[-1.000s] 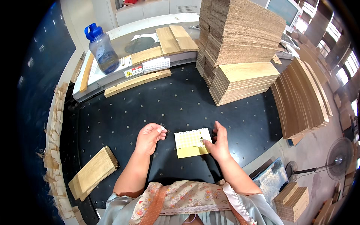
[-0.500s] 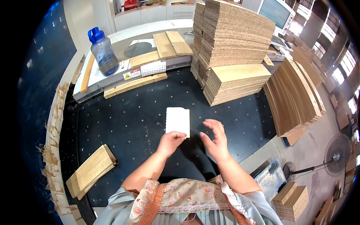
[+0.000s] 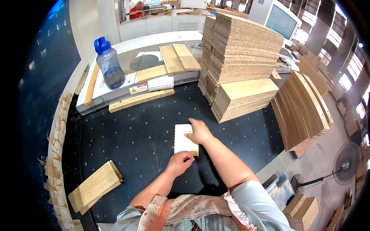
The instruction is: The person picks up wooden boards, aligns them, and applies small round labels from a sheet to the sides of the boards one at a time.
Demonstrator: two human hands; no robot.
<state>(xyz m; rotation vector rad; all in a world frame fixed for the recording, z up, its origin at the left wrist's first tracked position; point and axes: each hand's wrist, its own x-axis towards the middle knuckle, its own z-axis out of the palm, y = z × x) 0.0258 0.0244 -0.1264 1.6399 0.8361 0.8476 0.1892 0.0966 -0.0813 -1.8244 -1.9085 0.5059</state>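
A small white pad of sheets (image 3: pixel 182 141) with a scalloped left edge and a yellowish right margin lies flat on the dark table. My right hand (image 3: pixel 200 133) reaches over its upper right part, thumb on the white face and fingers bent around the far right corner. At the pad's near edge is my left hand (image 3: pixel 180 163), its thumb and fingertips pinched together by the lower right corner. Whatever is between those fingertips is too small to make out.
Tall particle-board stacks (image 3: pixel 246 50) stand behind a lower board stack (image 3: pixel 246 96). Loose boards (image 3: pixel 94 186) lie front left. A blue-capped water bottle (image 3: pixel 110 65) stands on the machine beam. Panels (image 3: pixel 300 111) and a fan (image 3: pixel 345 165) are at right; a person in red (image 3: pixel 135 12) is far off.
My right hand has moved left from open air onto the pad's upper right. My left hand stays pinched at its near edge. The view has tilted up slightly.
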